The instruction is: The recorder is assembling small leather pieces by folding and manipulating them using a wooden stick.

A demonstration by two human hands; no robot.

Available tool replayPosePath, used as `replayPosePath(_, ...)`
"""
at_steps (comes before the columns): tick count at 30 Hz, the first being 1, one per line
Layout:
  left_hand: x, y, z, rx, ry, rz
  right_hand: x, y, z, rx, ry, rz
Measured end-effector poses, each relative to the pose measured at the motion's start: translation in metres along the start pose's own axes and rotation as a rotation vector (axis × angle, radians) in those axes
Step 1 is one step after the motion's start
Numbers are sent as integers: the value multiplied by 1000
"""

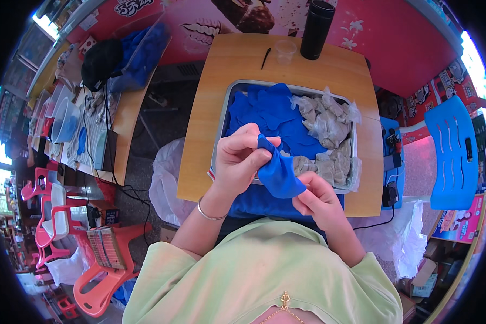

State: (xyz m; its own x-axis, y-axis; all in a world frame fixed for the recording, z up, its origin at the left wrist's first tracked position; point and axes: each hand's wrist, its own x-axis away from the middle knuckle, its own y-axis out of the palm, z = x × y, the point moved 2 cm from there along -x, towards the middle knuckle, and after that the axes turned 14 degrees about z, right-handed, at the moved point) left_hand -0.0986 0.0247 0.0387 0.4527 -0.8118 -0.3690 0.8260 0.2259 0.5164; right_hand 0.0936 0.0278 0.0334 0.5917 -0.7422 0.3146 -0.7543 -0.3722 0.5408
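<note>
Between my two hands, over the near part of a metal tray (220, 137), is a small piece of blue cloth (278, 174), folded and pouch-like. My left hand (240, 158) pinches its upper end between thumb and fingers. The lower right corner is pinched by my right hand (317, 201). Flat pieces of blue fabric (270, 110) lie in a loose heap in the tray's left and middle. On the tray's right side are several clear plastic bags (329, 121) with greyish-beige contents that I cannot make out.
The tray stands on a wooden table (229, 56). A black tumbler (317, 29), a clear plastic cup (285, 51) and a black pen (265, 58) are at its far side. A blue chair (451, 154) stands right; a cluttered side table (125, 121) and red chairs (100, 270) are left.
</note>
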Motion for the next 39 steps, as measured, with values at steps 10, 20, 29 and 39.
replayPosePath(10,1,1,6,-124,-23,-35,-1,-4,7,562,-557,217)
replayPosePath(20,1,3,7,-5,-123,-109,-8,-10,18,384,-460,151)
replayPosePath(29,9,7,7,13,-267,37,-7,-11,19,304,-371,126)
replayPosePath(39,6,8,-10,207,-326,101,-16,-9,14,320,-499,222)
